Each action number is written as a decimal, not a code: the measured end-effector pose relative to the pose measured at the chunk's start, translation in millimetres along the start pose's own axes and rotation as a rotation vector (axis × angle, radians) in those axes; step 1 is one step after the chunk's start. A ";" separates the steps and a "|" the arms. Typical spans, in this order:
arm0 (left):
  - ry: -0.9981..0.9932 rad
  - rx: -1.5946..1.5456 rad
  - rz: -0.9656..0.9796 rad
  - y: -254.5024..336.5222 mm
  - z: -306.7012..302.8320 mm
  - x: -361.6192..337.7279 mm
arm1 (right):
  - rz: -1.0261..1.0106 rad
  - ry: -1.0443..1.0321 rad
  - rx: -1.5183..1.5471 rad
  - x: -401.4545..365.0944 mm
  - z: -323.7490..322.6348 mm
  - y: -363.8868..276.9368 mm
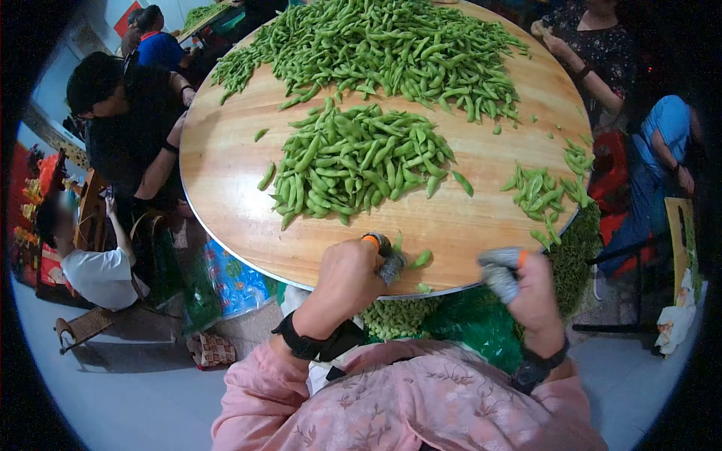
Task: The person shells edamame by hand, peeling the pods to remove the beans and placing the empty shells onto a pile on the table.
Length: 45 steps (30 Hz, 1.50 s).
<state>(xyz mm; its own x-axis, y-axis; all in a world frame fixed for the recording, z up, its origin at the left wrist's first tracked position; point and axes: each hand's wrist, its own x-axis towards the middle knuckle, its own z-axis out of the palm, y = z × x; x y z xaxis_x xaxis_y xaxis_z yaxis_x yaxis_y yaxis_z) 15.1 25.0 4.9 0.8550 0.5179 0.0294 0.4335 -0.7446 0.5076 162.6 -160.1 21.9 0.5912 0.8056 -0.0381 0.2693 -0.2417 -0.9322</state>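
Note:
My left hand (352, 272) is closed at the near edge of the round wooden table (233, 169), with grey wrapping and an orange band on its fingers. A green edamame pod (398, 242) sticks up at its fingertips, apparently pinched there. Just right of it, another pod (422, 259) lies on the wood. My right hand (530, 289), also with grey-wrapped fingers and an orange band, is at the table's near right rim; motion blurs its fingers. A pile of edamame pods (357, 161) lies in front of my hands. Below the edge are shelled green beans (398, 314).
A larger heap of pods (391, 49) covers the table's far side, and a small group of pods (538, 192) lies at the right. Empty-looking green shells (575, 259) are heaped below the right rim. People sit around, including a person in black (124, 135) at the left.

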 end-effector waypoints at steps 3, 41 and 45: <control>-0.090 -0.353 -0.011 5.4 -8.4 -7.7 | 0.023 -0.149 0.216 12.8 37.2 -0.7; 0.161 -0.132 0.355 17.2 3.8 -29.0 | 0.076 -0.296 0.629 20.6 58.4 -8.2; 0.212 -0.590 0.313 22.0 9.8 -28.3 | 0.030 -0.280 0.670 17.5 59.3 -17.0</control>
<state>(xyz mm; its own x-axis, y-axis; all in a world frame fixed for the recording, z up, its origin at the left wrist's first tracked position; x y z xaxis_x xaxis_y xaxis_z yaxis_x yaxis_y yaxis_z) 3.2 -10.2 6.8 0.8145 0.4320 0.3873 -0.1026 -0.5497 0.8290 123.3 -109.9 15.7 0.3496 0.9340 -0.0740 -0.3203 0.0449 -0.9462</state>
